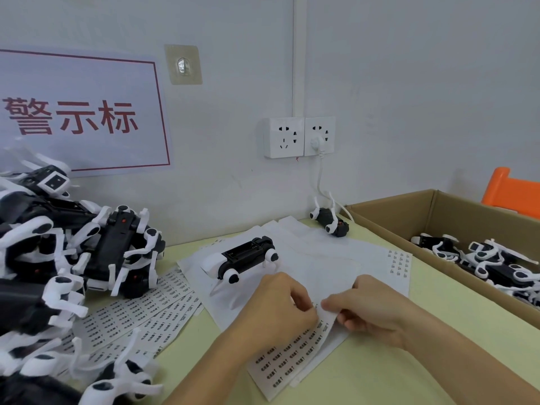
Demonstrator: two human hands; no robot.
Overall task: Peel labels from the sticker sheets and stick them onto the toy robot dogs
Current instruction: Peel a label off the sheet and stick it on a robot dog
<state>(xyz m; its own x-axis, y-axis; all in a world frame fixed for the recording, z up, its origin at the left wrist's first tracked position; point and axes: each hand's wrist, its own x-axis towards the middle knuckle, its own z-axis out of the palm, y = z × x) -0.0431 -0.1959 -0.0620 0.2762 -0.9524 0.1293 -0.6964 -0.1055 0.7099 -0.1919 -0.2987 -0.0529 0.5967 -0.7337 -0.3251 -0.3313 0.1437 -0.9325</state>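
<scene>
Nearest, at six o'clock, the sticker sheet (295, 350) lies on the table (409, 375). The left hand (280, 305) pinches at a label on its top edge; the right hand (371, 311) grips that edge, bending it up. The labels look thin, floppy and clingy, best lifted by a corner. At twelve o'clock, beyond, a toy dog (242, 258) lies belly-up, light and rigid

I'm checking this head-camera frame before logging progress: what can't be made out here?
- Label under the fingers: hidden by the left hand and right hand; peeled or not, unclear.
- Sticker sheet print: too small to read.
- Pile of toy dogs: cut off by the left edge.
- Cardboard box: cut off at right.
</scene>
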